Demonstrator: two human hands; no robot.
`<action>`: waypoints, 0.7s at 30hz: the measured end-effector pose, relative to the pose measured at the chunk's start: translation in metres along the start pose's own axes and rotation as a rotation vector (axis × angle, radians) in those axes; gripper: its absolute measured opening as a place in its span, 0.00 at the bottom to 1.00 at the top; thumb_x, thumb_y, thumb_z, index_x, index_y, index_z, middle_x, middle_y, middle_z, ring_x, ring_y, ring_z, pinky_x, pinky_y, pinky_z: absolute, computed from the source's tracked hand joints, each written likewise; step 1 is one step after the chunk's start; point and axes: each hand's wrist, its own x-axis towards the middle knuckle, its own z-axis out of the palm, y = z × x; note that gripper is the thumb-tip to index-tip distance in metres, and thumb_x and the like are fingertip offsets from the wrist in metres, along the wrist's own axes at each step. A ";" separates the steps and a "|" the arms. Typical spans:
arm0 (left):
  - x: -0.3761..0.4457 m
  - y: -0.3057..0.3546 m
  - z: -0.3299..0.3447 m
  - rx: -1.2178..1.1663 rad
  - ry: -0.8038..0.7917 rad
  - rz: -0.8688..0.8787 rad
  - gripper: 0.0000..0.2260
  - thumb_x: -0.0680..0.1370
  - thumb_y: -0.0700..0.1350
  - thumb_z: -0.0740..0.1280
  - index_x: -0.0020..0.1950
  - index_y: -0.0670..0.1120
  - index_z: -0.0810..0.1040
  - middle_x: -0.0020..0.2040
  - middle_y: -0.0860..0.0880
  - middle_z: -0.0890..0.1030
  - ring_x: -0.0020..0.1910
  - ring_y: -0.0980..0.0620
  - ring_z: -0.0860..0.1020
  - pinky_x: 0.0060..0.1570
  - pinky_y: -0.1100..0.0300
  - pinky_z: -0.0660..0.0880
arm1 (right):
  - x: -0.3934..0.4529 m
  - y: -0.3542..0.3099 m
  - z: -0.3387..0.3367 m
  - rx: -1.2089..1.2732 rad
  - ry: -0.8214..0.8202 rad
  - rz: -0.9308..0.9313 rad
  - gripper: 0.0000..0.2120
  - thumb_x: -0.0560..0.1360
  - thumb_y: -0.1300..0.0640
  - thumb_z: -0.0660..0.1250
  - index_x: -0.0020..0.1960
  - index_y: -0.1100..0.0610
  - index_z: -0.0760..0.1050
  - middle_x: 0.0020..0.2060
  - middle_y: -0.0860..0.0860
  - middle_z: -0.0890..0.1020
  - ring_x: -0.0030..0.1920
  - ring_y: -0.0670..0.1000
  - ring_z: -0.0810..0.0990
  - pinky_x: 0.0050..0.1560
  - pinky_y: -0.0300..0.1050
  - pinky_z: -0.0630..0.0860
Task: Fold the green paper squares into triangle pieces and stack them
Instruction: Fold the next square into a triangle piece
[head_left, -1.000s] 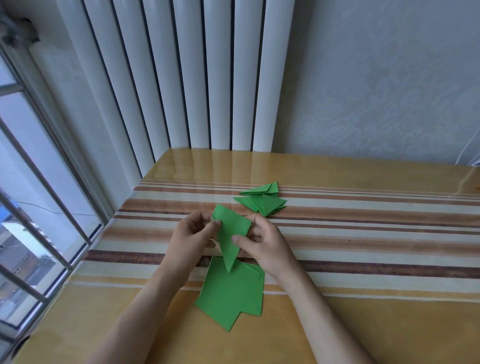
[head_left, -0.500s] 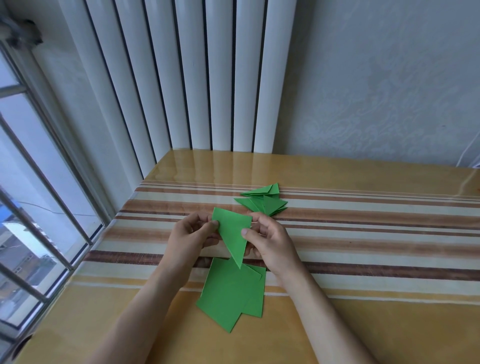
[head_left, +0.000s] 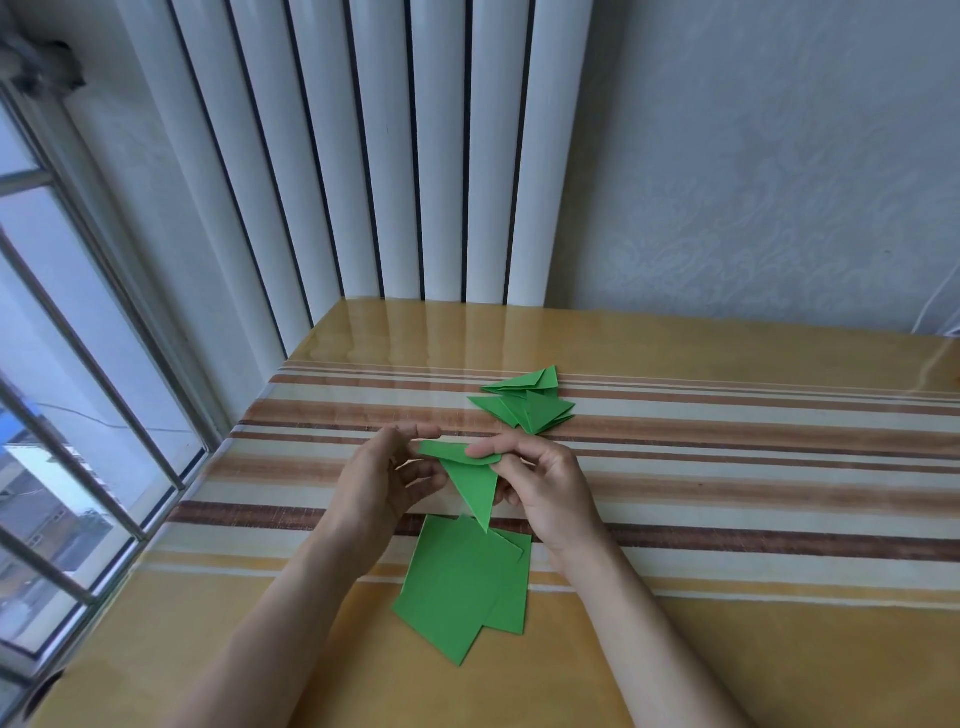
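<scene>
A: Where the table (head_left: 727, 649) edge comes closest to me, I see the flat green squares (head_left: 457, 582) lying loosely overlapped, just below both hands.

B: And the piece being worked?

A: The folded triangle (head_left: 470, 483) hangs point-down over those squares. My right hand (head_left: 550, 493) pinches its upper right corner, thumb and forefinger curled onto the top flap. My left hand (head_left: 379, 483) sits just beside its left edge, fingers relaxed and spread; I can't tell whether they touch the paper.

B: Changed from half a second ago?

A: Yes. Then both hands pinched the top corners and the sheet faced me flat. Now the top edge is bent over toward me, and the left hand has let go.

B: Farther out?

A: The stack of finished triangles (head_left: 530, 405) on the striped band, beyond the hands, apart from them.
</scene>
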 end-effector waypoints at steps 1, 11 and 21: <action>0.001 -0.001 -0.001 0.005 -0.012 -0.015 0.13 0.86 0.46 0.59 0.56 0.39 0.80 0.43 0.43 0.82 0.40 0.49 0.80 0.45 0.56 0.81 | 0.000 0.000 0.000 -0.016 -0.001 -0.011 0.16 0.81 0.69 0.65 0.47 0.55 0.88 0.41 0.44 0.87 0.32 0.43 0.74 0.34 0.36 0.69; -0.002 -0.004 -0.005 0.120 0.037 0.037 0.14 0.72 0.40 0.77 0.55 0.40 0.80 0.39 0.45 0.83 0.34 0.53 0.83 0.32 0.61 0.82 | 0.003 0.006 0.001 -0.086 0.008 -0.036 0.15 0.76 0.59 0.61 0.52 0.47 0.84 0.49 0.44 0.85 0.51 0.51 0.83 0.53 0.49 0.80; -0.006 -0.006 -0.002 0.367 -0.013 0.105 0.15 0.70 0.48 0.79 0.51 0.42 0.83 0.41 0.43 0.86 0.38 0.51 0.84 0.30 0.60 0.76 | 0.002 0.013 0.001 -0.276 -0.062 -0.034 0.06 0.81 0.51 0.71 0.48 0.51 0.83 0.43 0.48 0.85 0.47 0.51 0.83 0.50 0.53 0.80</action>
